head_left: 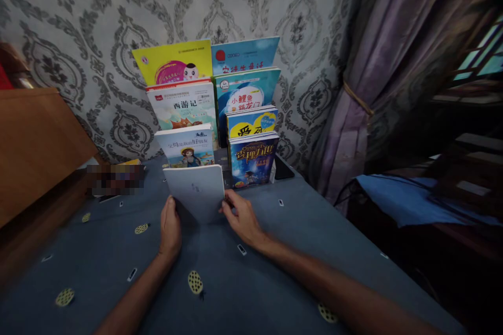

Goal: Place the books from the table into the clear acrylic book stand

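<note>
A thin book with a plain pale cover (195, 194) stands nearly upright in front of me, small faint markings at its middle. My left hand (170, 227) is closed at its left edge, with the fingers partly hidden behind it. At the right edge, my right hand (242, 219) pinches the book between thumb and fingers. Right behind it stands a light blue book with a girl on its cover (190, 152). Farther back in that row are a white book (184, 107) and a yellow book (176, 63).
A second row holds a dark blue book (251, 162), a yellow and blue book (251, 123), a teal book (247, 94) and a blue book (245, 52). The patterned blue tablecloth (220, 293) lies beneath. A wooden panel (39, 146) stands left; a curtain (377, 68) hangs right.
</note>
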Demonstrator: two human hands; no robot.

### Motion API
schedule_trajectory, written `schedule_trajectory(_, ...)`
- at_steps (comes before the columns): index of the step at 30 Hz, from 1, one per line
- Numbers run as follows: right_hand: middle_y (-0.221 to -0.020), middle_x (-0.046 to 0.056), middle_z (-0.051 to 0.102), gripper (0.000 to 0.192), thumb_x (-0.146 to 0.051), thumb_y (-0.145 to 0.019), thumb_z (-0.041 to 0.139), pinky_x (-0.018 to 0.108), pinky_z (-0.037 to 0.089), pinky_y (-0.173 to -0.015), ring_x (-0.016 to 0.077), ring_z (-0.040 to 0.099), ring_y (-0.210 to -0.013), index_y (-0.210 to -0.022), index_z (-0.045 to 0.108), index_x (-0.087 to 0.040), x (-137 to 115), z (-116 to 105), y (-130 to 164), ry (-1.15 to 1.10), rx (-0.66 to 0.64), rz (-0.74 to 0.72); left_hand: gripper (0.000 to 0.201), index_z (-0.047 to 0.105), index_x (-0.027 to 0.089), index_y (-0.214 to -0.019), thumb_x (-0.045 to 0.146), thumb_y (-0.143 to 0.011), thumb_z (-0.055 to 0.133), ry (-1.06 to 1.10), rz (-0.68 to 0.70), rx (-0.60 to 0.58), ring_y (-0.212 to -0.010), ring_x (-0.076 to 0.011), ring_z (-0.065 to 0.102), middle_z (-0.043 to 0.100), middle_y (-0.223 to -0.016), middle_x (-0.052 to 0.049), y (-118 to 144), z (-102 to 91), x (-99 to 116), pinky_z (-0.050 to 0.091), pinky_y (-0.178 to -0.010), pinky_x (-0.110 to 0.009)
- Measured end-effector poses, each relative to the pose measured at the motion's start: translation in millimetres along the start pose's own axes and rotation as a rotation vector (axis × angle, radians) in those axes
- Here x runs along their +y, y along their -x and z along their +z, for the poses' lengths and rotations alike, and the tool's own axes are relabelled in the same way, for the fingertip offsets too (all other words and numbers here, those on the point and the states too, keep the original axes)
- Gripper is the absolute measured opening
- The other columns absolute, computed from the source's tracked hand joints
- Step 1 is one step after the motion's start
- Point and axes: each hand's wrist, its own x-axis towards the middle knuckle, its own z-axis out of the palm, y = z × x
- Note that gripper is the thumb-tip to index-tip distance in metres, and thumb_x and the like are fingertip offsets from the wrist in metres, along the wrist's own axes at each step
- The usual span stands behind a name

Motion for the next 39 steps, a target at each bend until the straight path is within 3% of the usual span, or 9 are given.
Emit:
schedule_trajectory(5, -0.077, 0.0, 0.06, 0.007, -0.019, -0.09, 0.046, 0.028, 0.045, -0.067, 0.0181, 0.066, -0.073, -0.089, 0.051, -0.024, 2, 2, -4, 0.029, -0.007, 0.012, 0.022, 0.071, 0.022, -0.097, 0.034, -0.079, 0.07, -0.038, 0.078, 0.12, -0.137, -0.0292, 0.05, 0.072, -0.12, -0.01, 1, 4.0, -4, 0.04, -0.114, -0.04)
schedule_trajectory(11, -0.077, 0.002, 0.062, 0.007, -0.018, -0.089, 0.044, 0.029, 0.044, -0.068, 0.0201, 0.065, -0.074, -0.089, 0.05, -0.024, -4, 2, -29, 0.101, 0.022, -0.01, 0.027, 0.071, 0.022, -0.101, 0.042, -0.083, 0.065, -0.024, 0.096, 0.154, -0.134, -0.0272, 0.051, 0.069, -0.122, -0.009, -9, 18.6, 28, 0.036, -0.116, -0.039)
schedule_trajectory(13, -0.077, 0.003, 0.064, 0.008, -0.019, -0.089, 0.044, 0.03, 0.043, -0.068, 0.0206, 0.065, -0.074, -0.091, 0.051, -0.023, -10, 1, -40, 0.118, 0.051, -0.035, 0.026, 0.071, 0.022, -0.095, 0.044, -0.084, 0.064, -0.008, 0.171, 0.123, -0.128, -0.0262, 0.054, 0.07, -0.116, -0.008, -14, 24.6, 44, 0.039, -0.112, -0.036)
schedule_trajectory(17, -0.077, 0.003, 0.064, 0.01, -0.021, -0.091, 0.043, 0.031, 0.043, -0.07, 0.0206, 0.065, -0.075, -0.094, 0.052, -0.022, -25, -2, -64, 0.122, 0.109, -0.1, 0.033, 0.065, 0.021, -0.078, 0.054, -0.083, 0.064, 0.003, 0.375, 0.034, -0.098, -0.0227, 0.058, 0.062, -0.084, -0.003, -29, 34.2, 78, 0.046, -0.091, -0.03)
schedule_trajectory(22, -0.081, 0.003, 0.065, 0.01, -0.023, -0.094, 0.042, 0.031, 0.044, -0.069, 0.0191, 0.066, -0.078, -0.094, 0.053, -0.022, -40, -6, -95, 0.067, 0.206, -0.234, 0.039, 0.065, 0.018, -0.091, 0.056, -0.091, 0.056, -0.084, 0.667, 0.059, -0.086, -0.0175, 0.054, 0.056, -0.084, -0.001, -56, 39.3, 106, 0.043, -0.084, -0.027)
schedule_trajectory(27, -0.077, 0.001, 0.065, 0.01, -0.023, -0.094, 0.043, 0.031, 0.044, -0.067, 0.019, 0.063, -0.073, -0.091, 0.052, -0.024, -35, -4, -117, 0.048, 0.282, -0.317, 0.033, 0.063, 0.019, -0.098, 0.047, -0.1, 0.047, -0.251, 0.901, 0.125, -0.094, -0.0184, 0.056, 0.059, -0.094, -0.004, -80, 40.8, 103, 0.044, -0.089, -0.03)
schedule_trajectory(33, -0.085, 0.004, 0.066, 0.012, -0.021, -0.095, 0.043, 0.034, 0.048, -0.072, 0.0196, 0.064, -0.08, -0.097, 0.055, -0.023, -27, -2, -122, 0.127, 0.251, -0.342, 0.032, 0.064, 0.018, -0.104, 0.045, -0.101, 0.047, -0.221, 0.869, 0.129, -0.086, -0.0151, 0.058, 0.06, -0.091, -0.002, -96, 41.7, 84, 0.048, -0.08, -0.028)
schedule_trajectory(39, -0.093, 0.004, 0.067, 0.017, -0.019, -0.097, 0.042, 0.036, 0.051, -0.077, 0.0191, 0.065, -0.086, -0.106, 0.056, -0.024, -27, -3, -125, 0.136, 0.24, -0.362, 0.025, 0.064, 0.018, -0.103, 0.039, -0.1, 0.05, -0.191, 0.881, 0.101, -0.079, -0.0122, 0.058, 0.06, -0.09, -0.001, -94, 39.8, 92, 0.049, -0.07, -0.022)
